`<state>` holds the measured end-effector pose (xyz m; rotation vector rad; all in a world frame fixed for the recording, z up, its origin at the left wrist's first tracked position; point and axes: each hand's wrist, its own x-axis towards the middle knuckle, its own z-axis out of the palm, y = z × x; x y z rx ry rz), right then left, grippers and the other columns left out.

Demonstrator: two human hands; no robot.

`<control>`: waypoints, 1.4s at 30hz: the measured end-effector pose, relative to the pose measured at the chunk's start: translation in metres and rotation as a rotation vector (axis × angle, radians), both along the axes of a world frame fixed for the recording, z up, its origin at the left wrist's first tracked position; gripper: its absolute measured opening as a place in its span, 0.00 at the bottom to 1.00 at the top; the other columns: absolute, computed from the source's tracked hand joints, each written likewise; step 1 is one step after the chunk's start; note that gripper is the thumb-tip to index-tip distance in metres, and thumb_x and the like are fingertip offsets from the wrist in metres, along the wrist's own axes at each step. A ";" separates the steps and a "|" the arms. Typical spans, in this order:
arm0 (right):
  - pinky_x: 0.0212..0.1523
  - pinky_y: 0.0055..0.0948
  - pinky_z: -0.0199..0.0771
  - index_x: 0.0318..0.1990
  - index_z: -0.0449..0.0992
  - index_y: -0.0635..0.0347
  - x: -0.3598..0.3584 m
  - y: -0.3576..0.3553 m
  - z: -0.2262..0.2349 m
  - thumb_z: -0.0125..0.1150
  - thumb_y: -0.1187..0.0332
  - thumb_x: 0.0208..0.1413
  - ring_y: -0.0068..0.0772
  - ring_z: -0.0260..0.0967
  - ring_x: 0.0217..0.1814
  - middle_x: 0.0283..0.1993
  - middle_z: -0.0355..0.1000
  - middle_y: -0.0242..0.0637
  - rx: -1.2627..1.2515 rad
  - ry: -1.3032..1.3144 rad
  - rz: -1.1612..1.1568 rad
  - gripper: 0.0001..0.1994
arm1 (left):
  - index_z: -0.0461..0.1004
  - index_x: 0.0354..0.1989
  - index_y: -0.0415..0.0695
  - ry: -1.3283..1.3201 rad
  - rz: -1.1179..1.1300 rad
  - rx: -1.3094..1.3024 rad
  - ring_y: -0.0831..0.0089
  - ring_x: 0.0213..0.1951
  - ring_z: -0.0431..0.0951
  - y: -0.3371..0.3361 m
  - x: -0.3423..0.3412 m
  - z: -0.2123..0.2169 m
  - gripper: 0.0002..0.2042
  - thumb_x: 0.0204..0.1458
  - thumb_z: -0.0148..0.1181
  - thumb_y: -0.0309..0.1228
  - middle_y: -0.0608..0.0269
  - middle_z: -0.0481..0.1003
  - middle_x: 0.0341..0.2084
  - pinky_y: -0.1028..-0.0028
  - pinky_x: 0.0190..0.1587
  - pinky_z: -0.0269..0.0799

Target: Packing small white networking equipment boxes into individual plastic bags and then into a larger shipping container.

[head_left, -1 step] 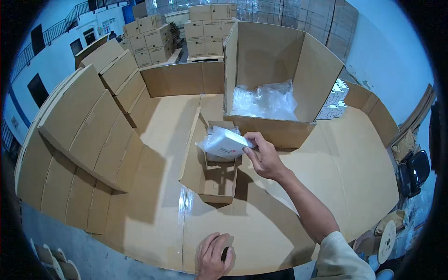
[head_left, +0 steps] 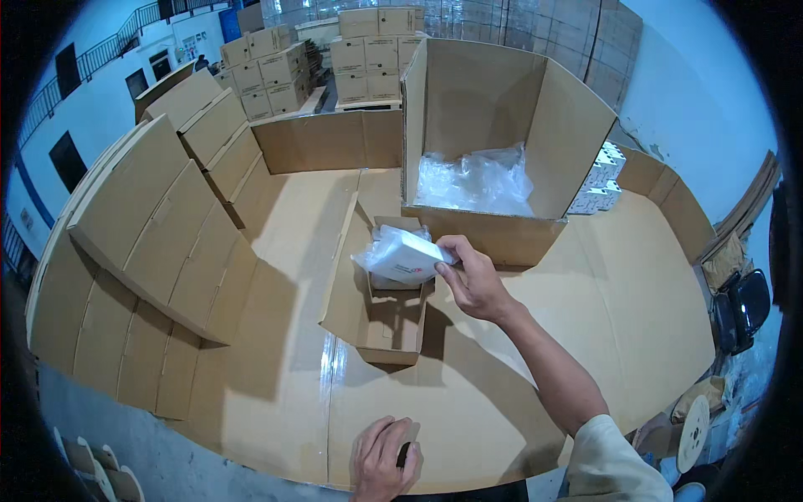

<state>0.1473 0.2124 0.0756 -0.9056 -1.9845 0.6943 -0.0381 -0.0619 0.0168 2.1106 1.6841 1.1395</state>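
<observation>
My right hand pinches the right end of a small white box between thumb and fingers. Clear plastic wrap covers its left side. The white box is tilted above a narrow open cardboard box, whose long flap stands up on the left; the white box hides part of its inside. My left hand rests near the table's front edge with its fingers curled. A small black item shows between its thumb and fingers, too little visible to name.
Closed cartons are stacked along the left of the cardboard-covered table. At the back, a large open carton holds clear plastic bags. White patterned packs stand behind its right side. A black chair is beyond the right edge.
</observation>
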 end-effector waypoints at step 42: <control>0.60 0.47 0.70 0.62 0.70 0.54 -0.014 -0.013 -0.007 0.67 0.60 0.58 0.56 0.67 0.60 0.61 0.62 0.53 0.138 -0.410 -0.130 0.26 | 0.76 0.50 0.37 0.081 -0.050 -0.014 0.47 0.56 0.73 0.003 0.002 -0.004 0.14 0.54 0.61 0.24 0.48 0.76 0.49 0.52 0.61 0.66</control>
